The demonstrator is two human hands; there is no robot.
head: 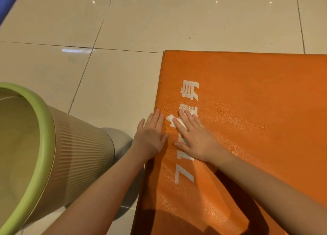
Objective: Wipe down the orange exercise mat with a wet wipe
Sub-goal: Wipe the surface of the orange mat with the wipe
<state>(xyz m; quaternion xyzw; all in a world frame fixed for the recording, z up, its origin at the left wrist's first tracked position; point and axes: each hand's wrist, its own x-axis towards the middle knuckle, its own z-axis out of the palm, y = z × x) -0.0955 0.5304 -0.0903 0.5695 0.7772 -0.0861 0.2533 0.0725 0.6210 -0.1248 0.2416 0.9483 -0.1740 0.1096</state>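
Observation:
The orange exercise mat (256, 96) lies flat on the tiled floor and fills the right half of the view, with white printed characters along its left side. My right hand (192, 135) presses a white wet wipe (172, 119) flat onto the mat over the print, fingers straight; most of the wipe is hidden under the fingers. My left hand (150, 133) rests flat on the mat's left edge, fingers straight, just beside the wipe. The mat's surface to the right of my right hand shows wet sheen.
A beige ribbed waste bin (74, 156) with a green rim stands on the floor at the left, close to my left forearm. Pale floor tiles (123, 31) stretch beyond the mat's far edge. A blue surface (7, 2) shows at the top left corner.

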